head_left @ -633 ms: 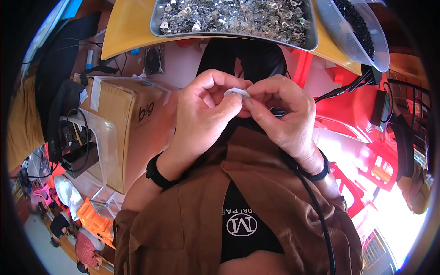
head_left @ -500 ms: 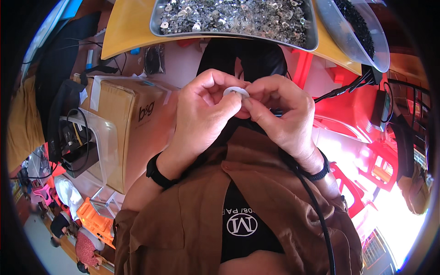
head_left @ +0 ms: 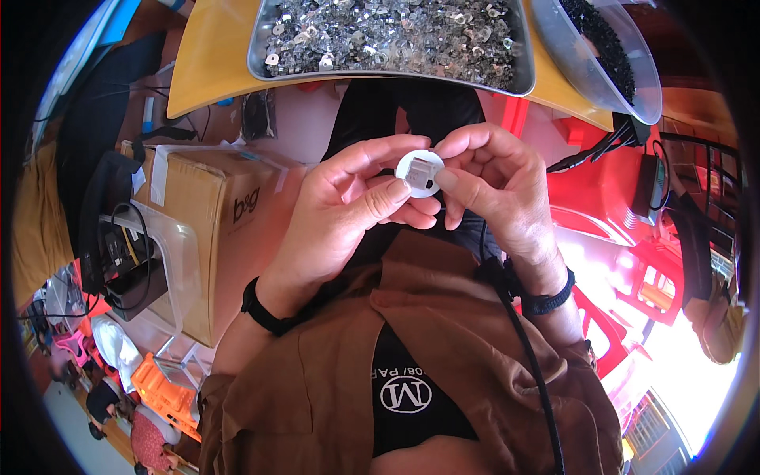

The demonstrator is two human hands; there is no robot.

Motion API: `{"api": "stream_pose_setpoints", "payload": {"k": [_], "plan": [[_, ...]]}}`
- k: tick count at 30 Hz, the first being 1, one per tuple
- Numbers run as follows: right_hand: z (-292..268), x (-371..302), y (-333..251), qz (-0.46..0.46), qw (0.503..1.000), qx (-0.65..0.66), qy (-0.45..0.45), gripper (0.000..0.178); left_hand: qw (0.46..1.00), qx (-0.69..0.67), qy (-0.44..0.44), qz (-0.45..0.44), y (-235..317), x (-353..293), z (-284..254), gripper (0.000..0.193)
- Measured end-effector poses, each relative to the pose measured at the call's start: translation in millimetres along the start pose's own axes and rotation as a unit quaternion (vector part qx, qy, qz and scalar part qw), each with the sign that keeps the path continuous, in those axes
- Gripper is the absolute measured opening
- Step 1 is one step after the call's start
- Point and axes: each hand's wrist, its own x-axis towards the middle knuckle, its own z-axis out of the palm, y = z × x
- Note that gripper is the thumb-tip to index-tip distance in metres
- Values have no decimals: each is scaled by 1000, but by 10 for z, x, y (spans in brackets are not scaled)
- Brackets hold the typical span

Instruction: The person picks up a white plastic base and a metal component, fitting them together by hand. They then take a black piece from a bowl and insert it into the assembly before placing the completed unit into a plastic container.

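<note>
Between my two hands is a small round white plastic piece (head_left: pixel 419 173), its face turned up. A clear or silvery square part sits in its middle, with a small dark spot near the lower right. My left hand (head_left: pixel 348 194) pinches its left edge between thumb and fingers. On the opposite edge, the thumb and fingertips of my right hand (head_left: pixel 495 186) grip it as well. Both hands are above my lap, short of a metal tray (head_left: pixel 257 55) heaped with small clear and silvery parts.
The tray stands on a yellow tabletop (head_left: pixel 207 59), beside a clear plastic bowl (head_left: pixel 651 87) of small black pieces. A cardboard box (head_left: pixel 194 237) is at my left. Red plastic stools (head_left: pixel 590 198) are at my right. A black cable (head_left: pixel 530 340) runs down my front.
The white piece has turned from nearly edge-on to face up, showing its inside. My fingers have spread slightly around its rim. The tray and table sit a little lower and further left in view.
</note>
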Motion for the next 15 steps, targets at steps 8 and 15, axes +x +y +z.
{"api": "stream_pose_setpoints", "payload": {"k": [8, 15], "plan": [[47, 8, 13, -386, 807, -439, 83, 37, 999, -18, 13, 30, -30, 4, -52, 34], [52, 36, 65, -414, 743, -522, 63, 38, 997, 12, 20, 74, -54, 34, -67, 32]]}}
